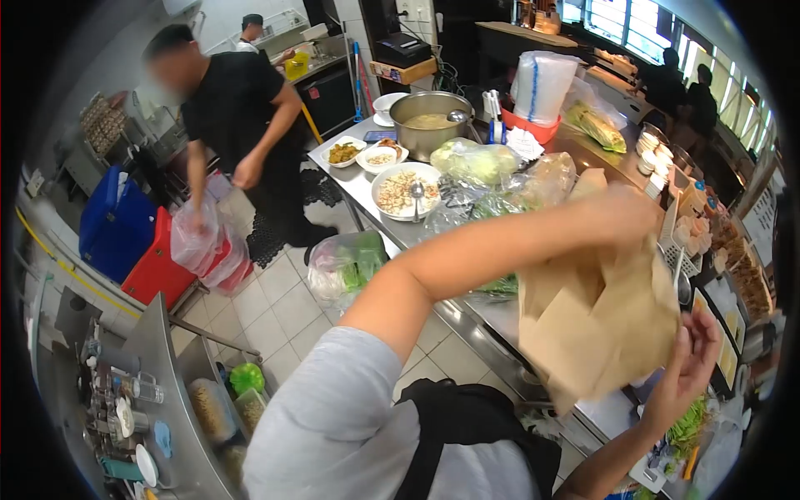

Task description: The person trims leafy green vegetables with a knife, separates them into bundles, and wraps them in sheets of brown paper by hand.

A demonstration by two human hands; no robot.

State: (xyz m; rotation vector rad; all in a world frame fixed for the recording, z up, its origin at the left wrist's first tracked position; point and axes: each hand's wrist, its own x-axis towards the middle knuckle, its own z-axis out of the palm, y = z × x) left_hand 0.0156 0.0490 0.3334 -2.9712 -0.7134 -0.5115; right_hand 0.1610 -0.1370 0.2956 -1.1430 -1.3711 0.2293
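A brown paper bag (596, 321) is in front of me over the steel counter, creased and tilted. My left hand (621, 218) reaches across to its top edge and appears to grip it. That hand is blurred by motion, and its fingertips are hidden at the bag. Beside the bag's lower right side is my right hand (693, 360), its fingers apart and extended. Whether the right fingertips touch the paper, I cannot tell. What the bag contains, if anything, is hidden.
On the counter stand a large pot (429, 125), a bowl of sliced food with a spoon (406, 193), and bagged greens (475, 158). A co-worker in black (242, 125) handles a plastic bag (200, 237) by a red cooler (150, 258). Another bag of greens (346, 262) is beside the counter.
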